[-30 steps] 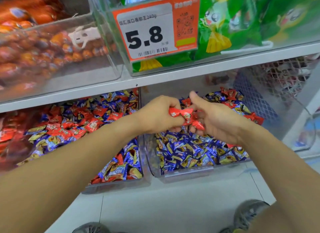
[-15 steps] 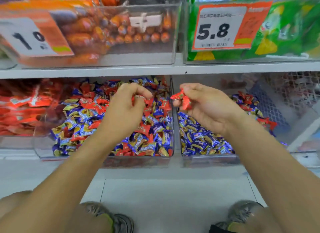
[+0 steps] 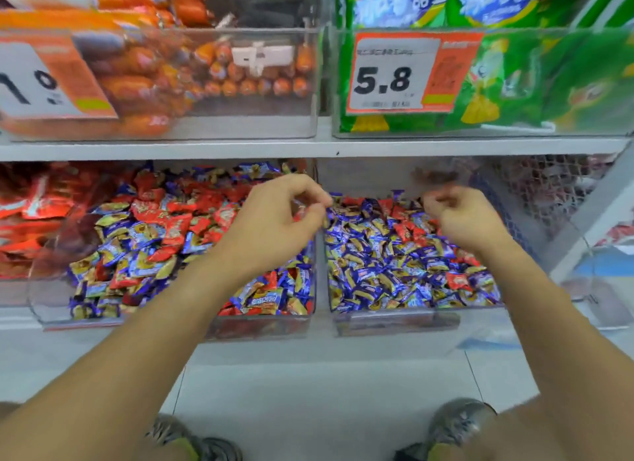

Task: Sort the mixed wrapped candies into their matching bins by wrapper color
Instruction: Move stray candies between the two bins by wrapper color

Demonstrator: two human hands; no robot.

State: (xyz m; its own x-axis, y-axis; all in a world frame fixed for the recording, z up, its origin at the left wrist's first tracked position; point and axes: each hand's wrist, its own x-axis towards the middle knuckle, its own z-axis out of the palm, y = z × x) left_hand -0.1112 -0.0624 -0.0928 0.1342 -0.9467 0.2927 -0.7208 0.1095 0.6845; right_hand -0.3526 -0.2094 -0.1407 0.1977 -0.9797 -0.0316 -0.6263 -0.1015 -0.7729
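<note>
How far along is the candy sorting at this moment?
Early. The right bin is mostly blue candies with several red ones left, such as one near its front. The left bin is a heavy red-blue mix. The left hand seems to pinch something red; the right hand is blurred.

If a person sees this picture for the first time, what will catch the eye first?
Two bare arms reach to the lower shelf, the left hand and right hand over clear bins of red and blue candies. Above the right bin stands an orange price tag reading 5.8, before green bags.
</note>
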